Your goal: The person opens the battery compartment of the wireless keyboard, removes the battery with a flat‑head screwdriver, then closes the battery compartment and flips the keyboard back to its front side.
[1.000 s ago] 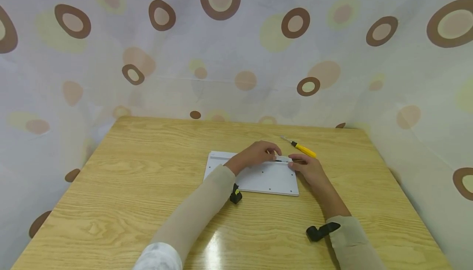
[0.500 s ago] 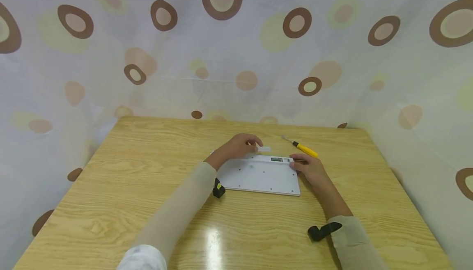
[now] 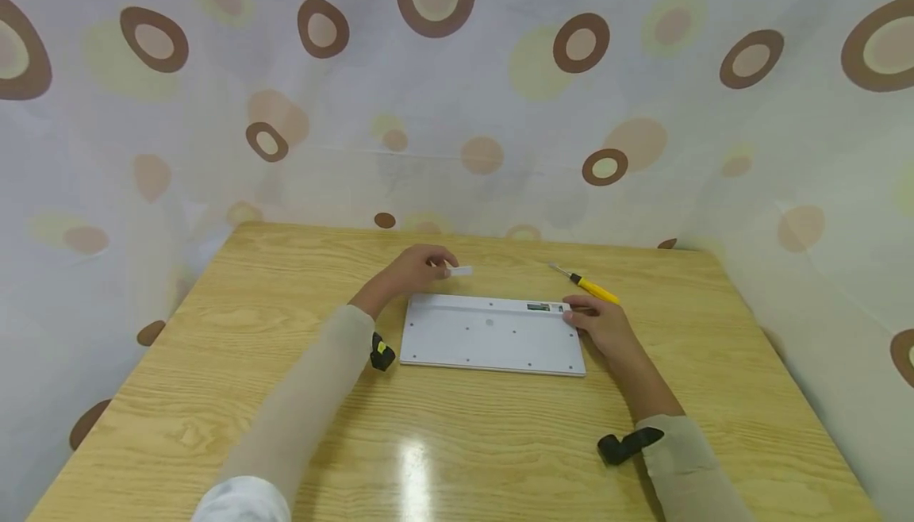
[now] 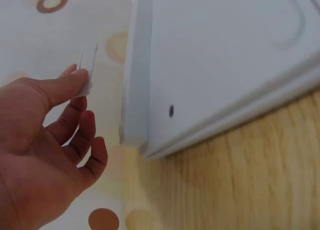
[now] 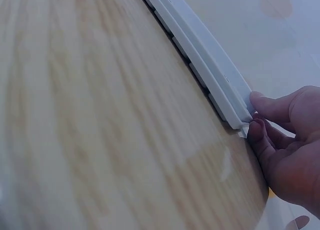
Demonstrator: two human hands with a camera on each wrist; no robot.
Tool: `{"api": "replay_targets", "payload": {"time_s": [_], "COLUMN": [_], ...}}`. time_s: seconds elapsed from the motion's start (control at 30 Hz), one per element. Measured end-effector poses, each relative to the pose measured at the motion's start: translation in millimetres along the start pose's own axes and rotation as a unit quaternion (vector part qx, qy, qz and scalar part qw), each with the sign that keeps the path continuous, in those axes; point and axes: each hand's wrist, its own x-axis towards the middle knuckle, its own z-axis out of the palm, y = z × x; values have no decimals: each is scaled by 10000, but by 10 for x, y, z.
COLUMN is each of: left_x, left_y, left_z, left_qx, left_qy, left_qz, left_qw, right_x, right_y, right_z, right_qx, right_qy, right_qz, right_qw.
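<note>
A white keyboard (image 3: pixel 493 347) lies face down on the wooden table, its underside dotted with small screws. Near its far right corner the battery compartment (image 3: pixel 539 307) is uncovered, with something dark green inside. My left hand (image 3: pixel 416 268) is beyond the keyboard's far left corner, pinching a small white battery cover (image 3: pixel 461 270) between thumb and fingers. The left wrist view shows the cover (image 4: pixel 87 70) held up at the fingertips, apart from the keyboard. My right hand (image 3: pixel 605 328) grips the keyboard's far right corner; in the right wrist view the thumb (image 5: pixel 265 106) presses on that corner.
A screwdriver (image 3: pixel 596 291) with a yellow handle lies behind the keyboard, close to my right hand. The table (image 3: pixel 286 268) ends at a wall covering (image 3: pixel 500 109) printed with brown circles.
My left hand has lifted the battery cover off the keyboard and carried it left, past the far edge, exposing the compartment. My right hand has stayed at the corner.
</note>
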Motion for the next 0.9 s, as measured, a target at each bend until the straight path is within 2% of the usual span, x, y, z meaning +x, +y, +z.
{"api": "replay_targets", "payload": {"time_s": [0.47,0.6,0.7,0.9], "left_x": [-212,-263,-303,-357], "left_y": [-434,-551,-617,-645], "left_z": [-250,-314,-359,-424], "left_qx": [49,186,331,431], "left_qy": [206,257,288,273], "left_qz": [-187,-270,-418,-592], "left_qw": [9996,9991,9982,9969], "right_x": [31,43,35,25], "right_y": [-3,23,21,-1], "right_z": [22,14,16,19], "right_qx": [-129,-95,-30,31], "right_qy": [39,20,10,13], "right_qz": [-120,-126,-85,-87], "right_qw": [9998,9999,10000,10000]}}
